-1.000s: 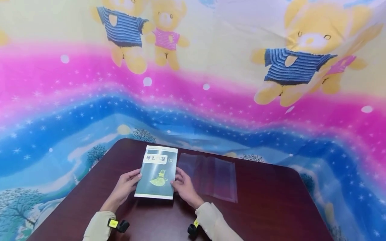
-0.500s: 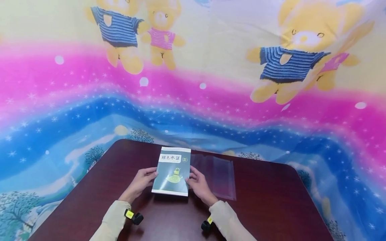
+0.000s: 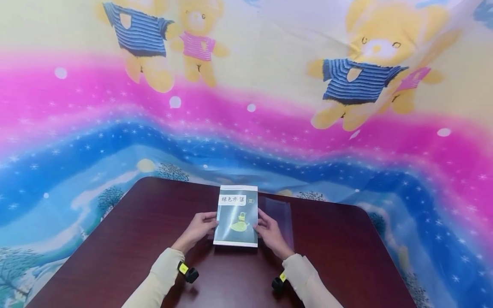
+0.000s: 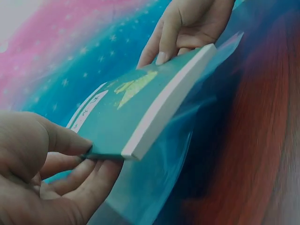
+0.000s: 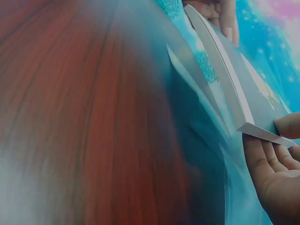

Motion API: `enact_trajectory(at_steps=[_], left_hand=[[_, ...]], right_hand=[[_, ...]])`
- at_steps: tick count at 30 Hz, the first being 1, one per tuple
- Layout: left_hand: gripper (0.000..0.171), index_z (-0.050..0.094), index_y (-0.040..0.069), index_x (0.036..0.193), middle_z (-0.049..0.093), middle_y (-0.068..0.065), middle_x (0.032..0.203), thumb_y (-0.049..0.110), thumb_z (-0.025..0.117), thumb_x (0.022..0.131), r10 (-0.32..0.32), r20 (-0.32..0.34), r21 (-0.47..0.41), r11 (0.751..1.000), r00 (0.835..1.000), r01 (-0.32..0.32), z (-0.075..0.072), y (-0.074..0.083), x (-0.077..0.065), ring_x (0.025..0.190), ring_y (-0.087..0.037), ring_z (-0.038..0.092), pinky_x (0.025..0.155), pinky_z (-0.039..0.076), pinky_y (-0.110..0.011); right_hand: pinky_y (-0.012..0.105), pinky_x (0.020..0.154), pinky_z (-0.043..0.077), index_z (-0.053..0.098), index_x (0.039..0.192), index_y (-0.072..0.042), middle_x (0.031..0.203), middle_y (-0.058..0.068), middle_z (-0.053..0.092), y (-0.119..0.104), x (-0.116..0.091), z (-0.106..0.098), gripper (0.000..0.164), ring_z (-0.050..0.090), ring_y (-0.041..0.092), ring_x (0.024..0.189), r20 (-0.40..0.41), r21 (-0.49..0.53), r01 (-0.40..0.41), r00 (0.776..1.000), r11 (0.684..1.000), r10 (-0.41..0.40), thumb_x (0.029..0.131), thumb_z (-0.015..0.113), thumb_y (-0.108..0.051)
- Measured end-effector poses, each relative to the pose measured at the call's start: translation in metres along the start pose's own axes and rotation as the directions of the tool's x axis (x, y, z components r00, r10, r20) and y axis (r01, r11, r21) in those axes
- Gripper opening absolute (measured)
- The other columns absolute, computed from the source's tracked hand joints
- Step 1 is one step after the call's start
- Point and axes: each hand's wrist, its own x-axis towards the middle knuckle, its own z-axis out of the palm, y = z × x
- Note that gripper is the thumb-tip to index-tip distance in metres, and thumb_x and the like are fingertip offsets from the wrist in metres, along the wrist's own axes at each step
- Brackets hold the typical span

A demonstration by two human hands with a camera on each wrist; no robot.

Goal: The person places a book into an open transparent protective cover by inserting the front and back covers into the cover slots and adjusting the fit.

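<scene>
A green paperback book with white bands and a yellow-green drawing is held up by both hands over the table, cover facing up. My left hand pinches its left edge, thumb on the cover and fingers underneath. At the opposite edge, my right hand grips it the same way. In the left wrist view the book shows its thick white page edge and looks slightly bowed. A clear plastic book cover lies on the table behind and right of the book, which partly hides it.
The dark red-brown wooden table has rounded far corners. A cloth backdrop printed with teddy bears and snowflakes hangs right behind it. Each wrist wears a black strap with a small camera.
Both hands have carried the book to the right, and it now overlaps more of the clear plastic cover. The grip looks the same. The whole view has shifted slightly.
</scene>
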Motion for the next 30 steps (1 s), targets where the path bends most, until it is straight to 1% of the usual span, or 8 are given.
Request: enact_trajectory(at_steps=[4,7,11,14,18,20,24,30], left_hand=[[0.046,0.051,-0.012,0.142,0.069,-0.027,0.114,0.000,0.059,0.098,0.000,-0.016,0.033,0.999,1.000,0.001,0.012,0.008,0.006,0.095,-0.033,0.073,0.080,0.062,-0.046],[0.045,0.053,-0.010,0.142,0.069,-0.025,0.113,0.002,0.060,0.099,0.002,-0.014,0.074,0.997,1.000,-0.001,0.023,0.013,0.013,0.093,-0.030,0.073,0.079,0.062,-0.045],[0.042,0.057,-0.010,0.138,0.070,-0.025,0.113,0.001,0.062,0.098,0.049,-0.016,0.125,0.991,0.999,-0.047,0.040,0.017,0.022,0.097,-0.030,0.072,0.079,0.061,-0.042],[0.038,0.061,-0.012,0.132,0.071,-0.023,0.107,-0.001,0.063,0.096,0.100,-0.028,0.156,0.983,0.995,-0.094,0.052,0.017,0.027,0.100,-0.030,0.071,0.082,0.060,-0.041],[0.034,0.064,-0.013,0.128,0.072,-0.019,0.099,-0.002,0.064,0.095,0.136,-0.017,0.179,0.975,0.991,-0.131,0.067,0.015,0.033,0.095,-0.028,0.072,0.083,0.060,-0.041],[0.035,0.063,-0.014,0.128,0.071,-0.019,0.099,-0.002,0.064,0.095,0.142,-0.001,0.181,0.974,0.990,-0.139,0.073,0.015,0.035,0.097,-0.029,0.071,0.083,0.059,-0.041],[0.039,0.059,-0.014,0.132,0.069,-0.021,0.108,0.000,0.065,0.096,0.120,0.009,0.189,0.975,0.993,-0.120,0.081,0.016,0.040,0.105,-0.034,0.069,0.085,0.059,-0.042],[0.039,0.062,-0.009,0.133,0.070,-0.020,0.113,0.003,0.066,0.097,0.114,0.015,0.222,0.968,0.993,-0.115,0.092,0.017,0.048,0.109,-0.035,0.069,0.087,0.059,-0.042]], right_hand=[[0.040,0.078,0.061,0.031,0.159,-0.002,0.117,0.025,0.066,0.002,-0.002,-0.008,0.064,0.069,0.028,0.105,-0.043,-0.005,-0.009,0.999,1.000,0.008,0.101,0.058,-0.001],[0.039,0.080,0.061,0.034,0.158,-0.004,0.122,0.025,0.062,0.003,-0.003,-0.016,0.062,0.069,0.028,0.106,-0.088,-0.025,-0.035,0.996,0.999,0.033,0.101,0.058,0.000],[0.041,0.082,0.061,0.037,0.158,-0.005,0.128,0.024,0.059,0.007,-0.004,-0.028,0.061,0.069,0.030,0.108,-0.129,-0.064,-0.060,0.990,0.996,0.051,0.101,0.058,0.000],[0.041,0.086,0.061,0.038,0.157,-0.004,0.131,0.025,0.059,0.008,-0.005,-0.038,0.059,0.068,0.032,0.112,-0.153,-0.091,-0.071,0.987,0.993,0.057,0.101,0.058,-0.001],[0.040,0.089,0.059,0.040,0.155,-0.002,0.130,0.025,0.062,0.009,-0.006,-0.050,0.056,0.067,0.033,0.114,-0.185,-0.118,-0.070,0.982,0.990,0.047,0.102,0.059,-0.003],[0.040,0.088,0.059,0.041,0.154,0.000,0.129,0.025,0.062,0.010,-0.007,-0.056,0.055,0.067,0.034,0.112,-0.196,-0.126,-0.066,0.980,0.990,0.040,0.102,0.059,-0.003],[0.039,0.085,0.060,0.043,0.153,0.001,0.131,0.026,0.061,0.012,-0.007,-0.067,0.053,0.069,0.033,0.111,-0.207,-0.143,-0.076,0.977,0.987,0.045,0.102,0.059,-0.004],[0.035,0.081,0.061,0.048,0.149,0.003,0.134,0.027,0.061,0.016,-0.005,-0.082,0.049,0.071,0.029,0.106,-0.239,-0.151,-0.111,0.968,0.982,0.072,0.102,0.059,-0.003]])
